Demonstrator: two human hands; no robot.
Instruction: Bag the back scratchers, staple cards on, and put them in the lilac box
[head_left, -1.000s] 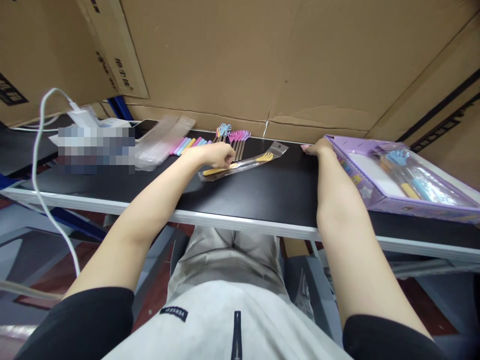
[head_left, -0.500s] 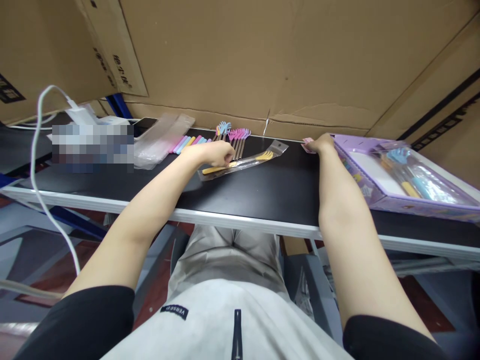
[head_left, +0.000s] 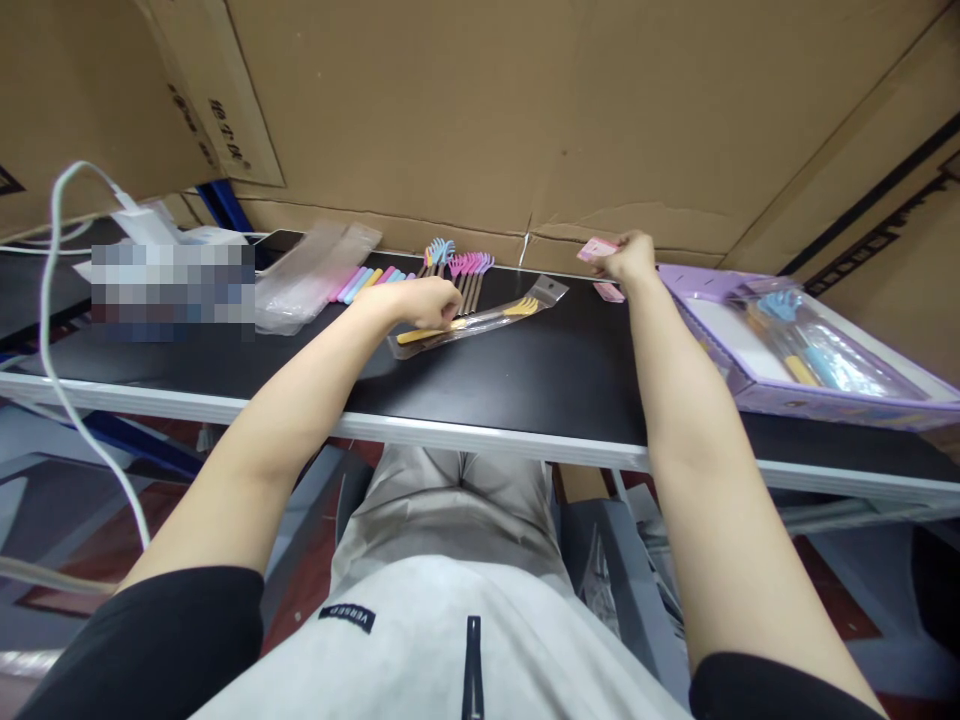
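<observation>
My left hand (head_left: 429, 303) is closed on a yellow back scratcher (head_left: 521, 307) in a clear plastic bag (head_left: 551, 289), which lies slanted on the black table. Its fingers pinch the bag near the middle of the shaft. To the right, my right hand (head_left: 634, 257) grips a small pink card (head_left: 595, 249), raised off the tabletop. Below that card lies a second pink card (head_left: 608, 292). Loose back scratchers with pink claw heads (head_left: 472, 264) and blue ones (head_left: 440, 250) lie behind my left hand. Their coloured handles (head_left: 367, 282) show left of it, partly covered by my wrist.
A purple open box (head_left: 832, 396) at the right holds bagged back scratchers (head_left: 817, 350). Clear plastic bags (head_left: 307, 280) lie left of my left hand. A white cable (head_left: 56, 260) loops at the far left. Behind the table (head_left: 525, 390) stands a cardboard wall (head_left: 480, 120).
My right hand has lifted a pink card up and slightly left, uncovering another card on the table. My left hand stays on the bagged back scratcher. The view has shifted slightly.
</observation>
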